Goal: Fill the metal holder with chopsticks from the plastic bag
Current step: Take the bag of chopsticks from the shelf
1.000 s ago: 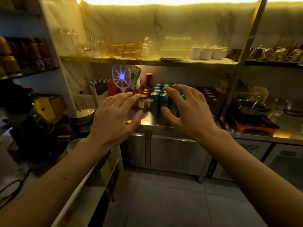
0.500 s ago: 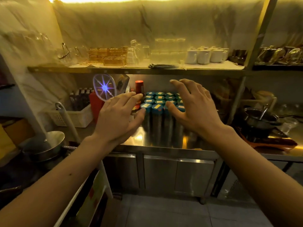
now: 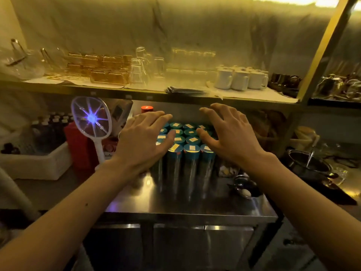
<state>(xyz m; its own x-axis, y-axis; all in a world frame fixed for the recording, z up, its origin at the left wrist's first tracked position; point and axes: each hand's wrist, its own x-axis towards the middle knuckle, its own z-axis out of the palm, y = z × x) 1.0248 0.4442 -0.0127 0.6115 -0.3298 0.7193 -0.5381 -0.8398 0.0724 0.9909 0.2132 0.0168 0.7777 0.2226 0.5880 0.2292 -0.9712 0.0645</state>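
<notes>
Several tall metal holders (image 3: 190,169) with teal lids stand packed together on the steel counter (image 3: 195,206). My left hand (image 3: 144,141) hovers over the cluster's left side, fingers spread, holding nothing. Over the right side my right hand (image 3: 230,137) is likewise open and empty. Neither hand visibly touches a holder. No plastic bag or chopsticks show in this view.
An electric fly swatter (image 3: 91,122) with a blue glow leans left of the holders beside a red container (image 3: 78,145) and a white crate (image 3: 37,163). A dark pot (image 3: 308,165) sits to the right. The shelf (image 3: 136,90) above carries glasses and white mugs (image 3: 240,79).
The view has come closer to the counter and tilted down. Both hands have advanced from in front of the holders to directly over them, still open.
</notes>
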